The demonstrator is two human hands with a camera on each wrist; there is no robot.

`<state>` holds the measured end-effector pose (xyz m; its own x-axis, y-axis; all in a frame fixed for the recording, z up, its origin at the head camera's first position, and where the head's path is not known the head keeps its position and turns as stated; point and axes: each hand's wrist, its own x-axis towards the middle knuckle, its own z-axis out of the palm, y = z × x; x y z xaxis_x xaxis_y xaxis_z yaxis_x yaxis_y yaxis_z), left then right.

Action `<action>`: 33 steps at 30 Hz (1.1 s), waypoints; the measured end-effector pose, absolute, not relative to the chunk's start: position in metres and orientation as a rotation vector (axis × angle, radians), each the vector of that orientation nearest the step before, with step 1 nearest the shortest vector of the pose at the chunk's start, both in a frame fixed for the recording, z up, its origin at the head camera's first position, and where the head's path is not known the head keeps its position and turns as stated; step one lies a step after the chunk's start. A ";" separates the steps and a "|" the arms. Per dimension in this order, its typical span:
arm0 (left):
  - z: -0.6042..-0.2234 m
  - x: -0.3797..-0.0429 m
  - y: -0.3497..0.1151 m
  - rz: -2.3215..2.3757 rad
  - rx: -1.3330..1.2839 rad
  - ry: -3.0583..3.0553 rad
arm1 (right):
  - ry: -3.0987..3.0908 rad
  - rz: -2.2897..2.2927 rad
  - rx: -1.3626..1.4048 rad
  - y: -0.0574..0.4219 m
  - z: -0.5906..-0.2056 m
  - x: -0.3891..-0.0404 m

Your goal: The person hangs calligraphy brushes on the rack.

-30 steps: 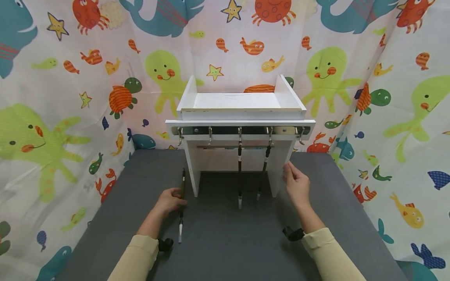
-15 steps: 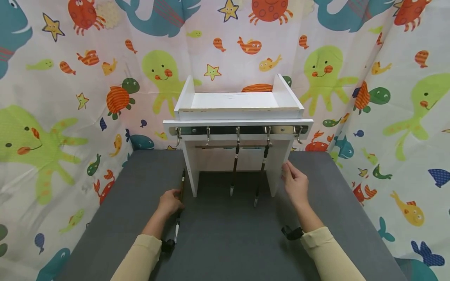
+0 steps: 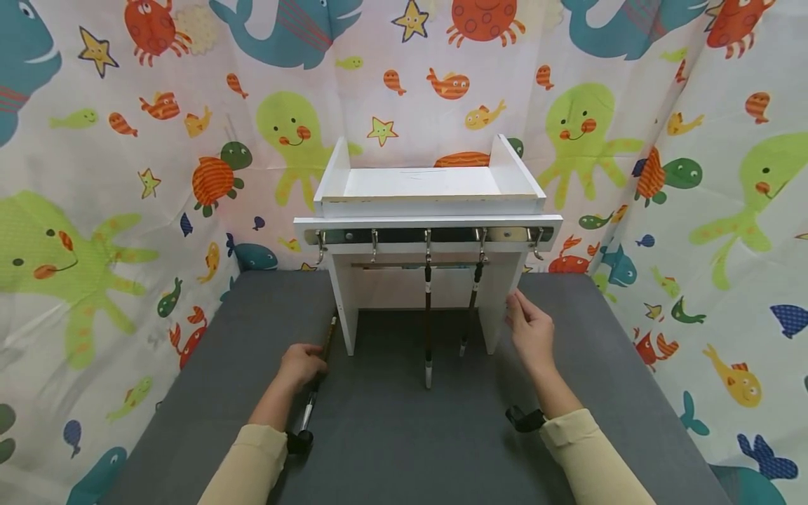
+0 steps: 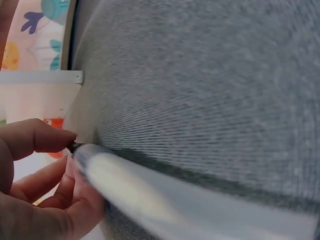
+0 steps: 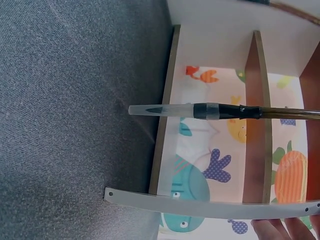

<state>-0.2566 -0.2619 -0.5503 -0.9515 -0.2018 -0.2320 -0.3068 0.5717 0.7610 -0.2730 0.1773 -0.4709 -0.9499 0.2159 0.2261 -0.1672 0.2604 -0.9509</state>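
In the head view, the left hand (image 3: pixel 301 365) pinches a capped brush (image 3: pixel 309 407) just left of the white rack (image 3: pixel 429 209), while the right hand (image 3: pixel 532 330) grips the rack's right side panel (image 3: pixel 503 287); two hanging brushes (image 3: pixel 428 322) share its hooks. The left wrist view shows thumb and fingers narrowed on the brush, so picking up seems the step in hand; next probably calls for raising it to a bare hook (image 3: pixel 375 245). In the right wrist view, fingertips (image 5: pixel 272 230) touch the panel.

Grey tabletop (image 3: pixel 391 449); white shelf unit (image 3: pixel 429 208) upright on it
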 end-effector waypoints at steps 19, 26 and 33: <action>-0.537 -0.254 -0.263 1.890 -0.411 2.203 | -2.201 1.747 -0.040 0.183 -0.495 -0.285; -0.518 -0.249 -0.262 1.969 -0.331 2.189 | -2.197 1.732 -0.041 0.183 -0.492 -0.284; -0.510 -0.240 -0.263 2.010 -0.312 2.258 | -2.195 1.673 -0.020 0.183 -0.492 -0.284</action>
<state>-0.2399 -0.2634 -0.5100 -0.9737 -0.0847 -0.2116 -0.2200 0.1060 0.9697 -0.2837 0.1829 -0.4924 -0.9278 0.2370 0.2883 -0.2151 0.2916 -0.9320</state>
